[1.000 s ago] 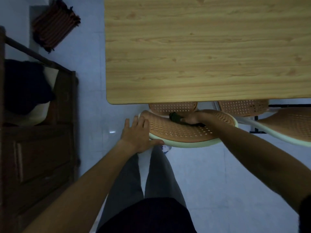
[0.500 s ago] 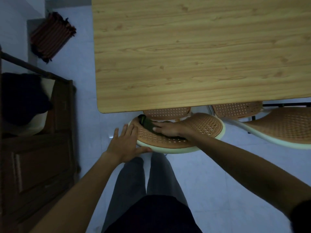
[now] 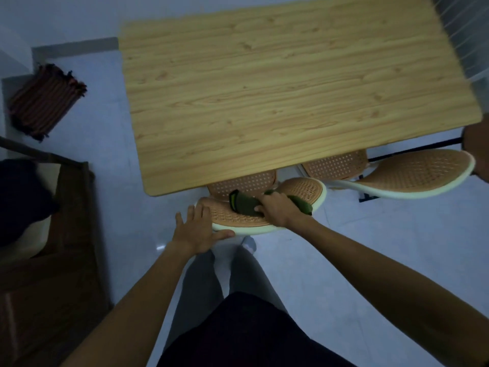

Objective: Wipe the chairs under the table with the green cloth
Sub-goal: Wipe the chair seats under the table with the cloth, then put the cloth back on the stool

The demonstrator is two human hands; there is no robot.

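Your right hand (image 3: 277, 209) grips, it seems, the green cloth (image 3: 244, 205) mid-length on the chair (image 3: 238, 221). The cloth's long axis runs left–right, just short of the table (image 3: 264, 102) edge. Your left hand (image 3: 197, 231) lies flat on the chair's left rim, with open floor (image 3: 370, 247) to the right.

Dim pale floor (image 3: 370, 247), dark wooden cabinet (image 3: 53, 287) left, striped mat (image 3: 45, 102) beyond.

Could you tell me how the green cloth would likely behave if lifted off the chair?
Probably floppy: the green cloth follows the curve of the chair and bunches under the right hand. Likely light, as it looks thin. It may snag on the perforated surface.
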